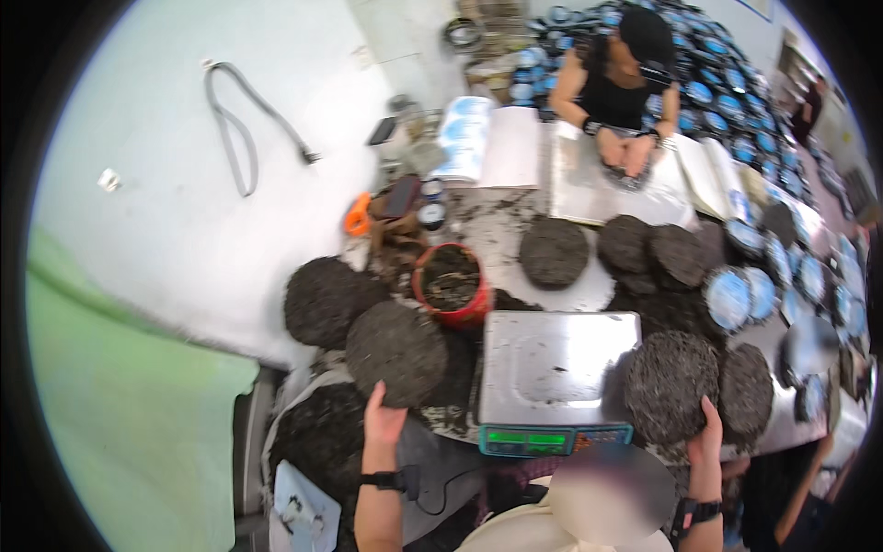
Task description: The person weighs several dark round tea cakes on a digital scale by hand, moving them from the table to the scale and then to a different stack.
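Note:
My left hand (384, 415) grips the near edge of a dark, round pressed cake (397, 350), probably compressed tea. It tilts towards me, left of a digital scale (560, 366). Around the near right side of another dark cake (670, 386) my right hand (706, 436) is closed; that cake overlaps the scale's right edge. Crumbs dot the scale's metal platform, and its front display glows green. Another pressed cake (321, 302) sits behind the left one, and one more (747, 390) stands beside my right hand.
Behind the scale stands a red tub (470, 314) of dark loose leaf, with more cakes (554, 254) beyond. Blue-and-white wrapped cakes (728, 300) crowd the right. A co-worker (624, 90) handles a dark disc across the table. A sack of dark material (317, 421) stands at lower left.

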Motion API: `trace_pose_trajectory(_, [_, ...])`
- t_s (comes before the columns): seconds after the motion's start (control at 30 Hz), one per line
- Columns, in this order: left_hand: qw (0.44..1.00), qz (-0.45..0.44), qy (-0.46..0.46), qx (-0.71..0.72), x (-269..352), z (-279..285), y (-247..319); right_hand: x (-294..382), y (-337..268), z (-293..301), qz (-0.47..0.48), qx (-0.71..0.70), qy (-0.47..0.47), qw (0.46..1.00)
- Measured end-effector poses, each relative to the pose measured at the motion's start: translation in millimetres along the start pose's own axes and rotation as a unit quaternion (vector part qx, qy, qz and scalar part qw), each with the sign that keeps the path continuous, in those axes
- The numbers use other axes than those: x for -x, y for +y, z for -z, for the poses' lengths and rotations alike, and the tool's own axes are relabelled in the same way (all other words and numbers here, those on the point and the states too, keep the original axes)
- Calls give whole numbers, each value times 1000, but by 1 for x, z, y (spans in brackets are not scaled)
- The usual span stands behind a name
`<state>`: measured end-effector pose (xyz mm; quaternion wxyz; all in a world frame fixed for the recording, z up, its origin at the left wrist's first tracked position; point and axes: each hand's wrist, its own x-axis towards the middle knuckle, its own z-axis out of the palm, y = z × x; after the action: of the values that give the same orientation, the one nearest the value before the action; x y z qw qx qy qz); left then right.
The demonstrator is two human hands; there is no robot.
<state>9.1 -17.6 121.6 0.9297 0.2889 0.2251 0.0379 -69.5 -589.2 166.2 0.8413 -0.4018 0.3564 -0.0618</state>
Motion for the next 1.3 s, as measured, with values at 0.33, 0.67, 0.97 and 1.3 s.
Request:
trace_pose_trajectory(0.33, [974,-134,42,-176,-20,-117,-21,-31,41,-170,275,466,-230,809])
trace_pose_trajectory(0.67, [964,-244,91,-53,-32,-131,-29,28,180,-393,417,483,-490,594])
trace_pose_trajectory(0.97, [969,-203,91,-108,17,-129,-29,32,161,-358,403,421,-473,660])
trace_pose_trajectory(1.3, [955,-26,-175,-239,38,-180,-98,31,70,-235,444,497,-324,672])
